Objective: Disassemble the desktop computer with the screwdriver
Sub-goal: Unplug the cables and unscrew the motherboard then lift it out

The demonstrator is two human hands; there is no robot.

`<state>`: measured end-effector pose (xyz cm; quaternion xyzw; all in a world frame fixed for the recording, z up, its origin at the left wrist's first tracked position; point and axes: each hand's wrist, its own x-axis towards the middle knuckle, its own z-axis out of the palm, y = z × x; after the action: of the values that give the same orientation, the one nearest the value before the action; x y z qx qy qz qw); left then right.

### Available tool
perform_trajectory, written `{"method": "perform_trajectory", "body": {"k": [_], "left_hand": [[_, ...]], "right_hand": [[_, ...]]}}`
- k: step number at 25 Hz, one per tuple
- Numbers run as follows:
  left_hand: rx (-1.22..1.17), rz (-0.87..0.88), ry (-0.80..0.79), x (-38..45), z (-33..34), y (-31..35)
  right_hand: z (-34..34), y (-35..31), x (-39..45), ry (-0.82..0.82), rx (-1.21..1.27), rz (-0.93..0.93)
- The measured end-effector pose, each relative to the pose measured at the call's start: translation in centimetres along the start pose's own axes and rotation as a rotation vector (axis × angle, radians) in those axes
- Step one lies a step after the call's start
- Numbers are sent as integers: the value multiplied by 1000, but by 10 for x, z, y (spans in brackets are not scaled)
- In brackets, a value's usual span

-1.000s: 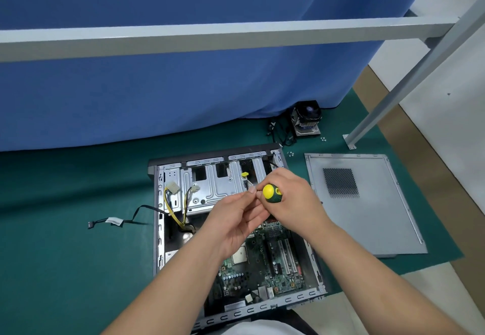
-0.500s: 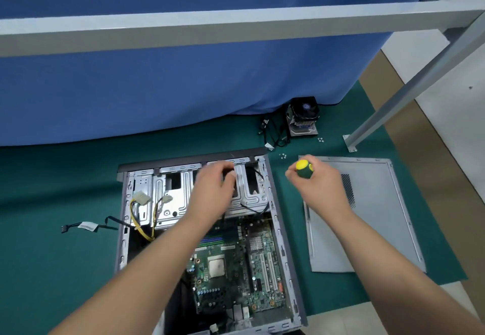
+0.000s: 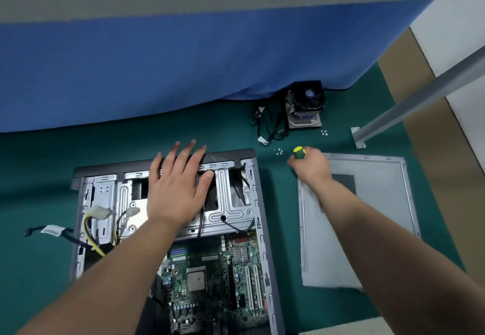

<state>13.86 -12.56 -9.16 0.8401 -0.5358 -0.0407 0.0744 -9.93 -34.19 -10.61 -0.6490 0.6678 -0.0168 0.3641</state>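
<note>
The opened desktop case [image 3: 258,203] lies flat on the green mat, its motherboard [image 3: 215,277] showing at the near end and a silver drive cage [image 3: 231,203] at the far end. My left hand [image 3: 175,190] rests flat on the drive cage with fingers spread, holding nothing. To the right of the case, my right hand [image 3: 311,166] is closed around the screwdriver [image 3: 299,152]; only its green and yellow handle end shows. That hand hovers by the far left corner of the removed side panel [image 3: 380,216], close to a few loose screws [image 3: 278,151].
A CPU cooler with fan [image 3: 305,107] and a tangle of black cables [image 3: 270,127] sit at the back by the blue curtain [image 3: 183,67]. More screws [image 3: 324,132] lie near it. A metal frame leg [image 3: 409,106] stands at right. A loose cable [image 3: 49,229] trails left of the case.
My right hand has carried the screwdriver away from the drive cage to the right, toward the loose screws. My left hand has opened and spread flat on the cage. The camera view has shifted.
</note>
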Motion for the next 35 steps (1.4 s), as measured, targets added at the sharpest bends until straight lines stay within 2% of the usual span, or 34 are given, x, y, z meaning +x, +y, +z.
{"method": "perform_trajectory", "body": {"k": [7,11,17,24,26,28,30,35], "left_hand": [[-18,11,37,0,0,2],[-35,10,53,-1,-2,2],[-27,9,56,0,-2,3],[-17,8,23,1,-4,2],[-22,3,3,1,-7,3],[-57,6,-22,-1,-12,3],[-114,23,-75,0,-19,1],[-234,78,-221,-16,-35,-14]], "right_hand": [[21,-16,73,-21,-42,84],[30,-11,82,-34,-64,142],[23,-10,77,-29,31,163],[-29,-7,14,78,210,70],[-50,-6,-16,136,151,6],[-67,-4,-50,183,-11,-71],[-74,5,-83,187,-112,-77],[-46,50,-147,-50,359,-66]]}}
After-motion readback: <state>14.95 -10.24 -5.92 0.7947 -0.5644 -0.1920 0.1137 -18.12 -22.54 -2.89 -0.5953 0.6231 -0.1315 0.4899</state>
